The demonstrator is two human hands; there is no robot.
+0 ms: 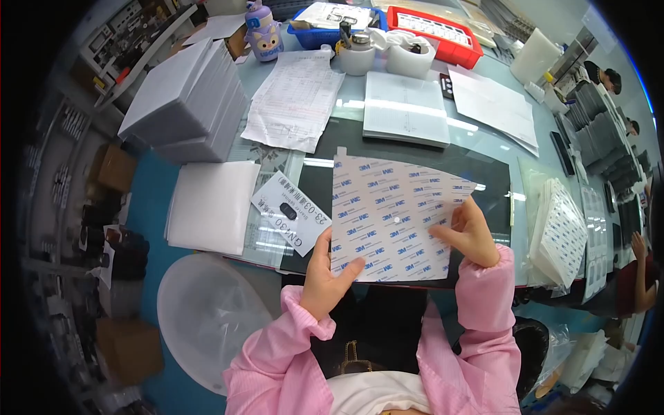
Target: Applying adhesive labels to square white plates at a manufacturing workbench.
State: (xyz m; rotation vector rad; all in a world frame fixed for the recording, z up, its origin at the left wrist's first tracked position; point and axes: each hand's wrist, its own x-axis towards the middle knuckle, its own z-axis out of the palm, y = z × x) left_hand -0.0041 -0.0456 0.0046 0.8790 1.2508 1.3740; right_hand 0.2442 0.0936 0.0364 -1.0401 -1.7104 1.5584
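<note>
A sheet of adhesive backing paper [394,207], white with repeated blue print, is held up over the table's front edge. My left hand [324,280] grips its lower left, thumb on the printed face and fingers at the side edge and behind. My right hand [473,236] pinches the right edge, its thumb lying on the print and the other fingers partly hidden by the sheet. A small tab sticks up at the sheet's upper left corner. Left of it lies a white printed card [294,216] bearing a small dark oval part [288,211].
White sheets [211,204] and a tall stack [183,104] stand at left. Behind are crumpled paper [290,104], a clear-sheet stack [406,107], a red tray [443,41] and a purple bottle [263,34]. Bagged printed sheets [561,232] lie right; a translucent bin [207,311] stands below left.
</note>
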